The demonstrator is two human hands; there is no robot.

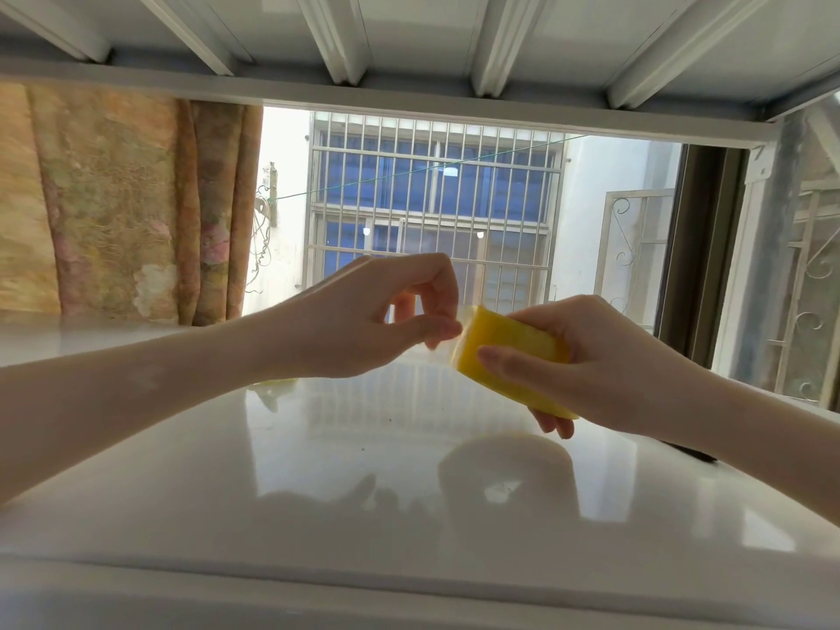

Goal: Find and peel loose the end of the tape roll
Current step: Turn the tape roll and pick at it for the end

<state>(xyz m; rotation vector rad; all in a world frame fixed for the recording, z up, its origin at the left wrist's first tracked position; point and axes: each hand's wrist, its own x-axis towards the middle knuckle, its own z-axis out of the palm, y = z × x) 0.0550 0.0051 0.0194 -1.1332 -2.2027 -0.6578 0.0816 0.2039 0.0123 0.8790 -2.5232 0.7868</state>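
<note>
While right hand [604, 366] grips tape roll [509, 361], left hand [363, 316] fingers pinch its end.

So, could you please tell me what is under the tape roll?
Under the yellow tape roll, held by the right hand, lies the glossy white tabletop, showing its reflection. The roll's underside is hidden.

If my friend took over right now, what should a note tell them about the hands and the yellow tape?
Right hand: grips the yellow tape roll, held up above the glossy white table.
Left hand: thumb and fingertips pinch at the roll's left edge, where a thin clear strip seems to be lifting.
Done: the end looks found and just started.
Left: pull the strip further until it is plainly loose. It is blurry, so check the pinch really has the tape.
Also there: a dark pen-like thing on the table at the right.
</note>
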